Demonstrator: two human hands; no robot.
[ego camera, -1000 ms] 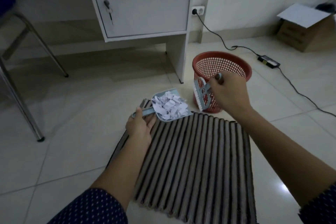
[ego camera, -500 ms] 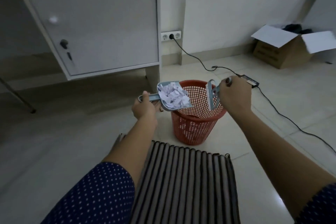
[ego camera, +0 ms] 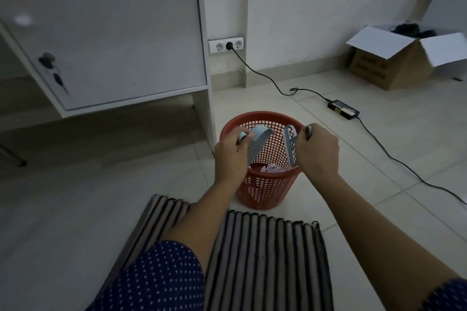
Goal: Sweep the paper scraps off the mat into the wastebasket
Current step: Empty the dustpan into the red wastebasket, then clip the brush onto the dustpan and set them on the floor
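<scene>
A red mesh wastebasket [ego camera: 262, 192] stands on the tiled floor just beyond the striped mat [ego camera: 265, 260]. My left hand [ego camera: 231, 156] grips the handle of a small grey dustpan [ego camera: 257, 145], which is tipped steeply over the basket's left rim with its mouth pointing down inside. Paper scraps [ego camera: 271, 168] lie at the bottom of the basket. My right hand [ego camera: 317, 150] holds a small grey hand brush [ego camera: 290, 145] upright over the basket's right rim. No scraps show on the visible part of the mat.
A white cabinet [ego camera: 106, 40] with a key in its door stands at the left, its leg close to the basket. A black cable [ego camera: 379, 144] runs from the wall socket across the floor on the right to a power adapter [ego camera: 343, 109]. An open cardboard box [ego camera: 394, 58] sits far right.
The dustpan went from level and full of scraps above the basket to tipped down inside it. The scraps now lie in the basket. Both hands moved closer over the rim.
</scene>
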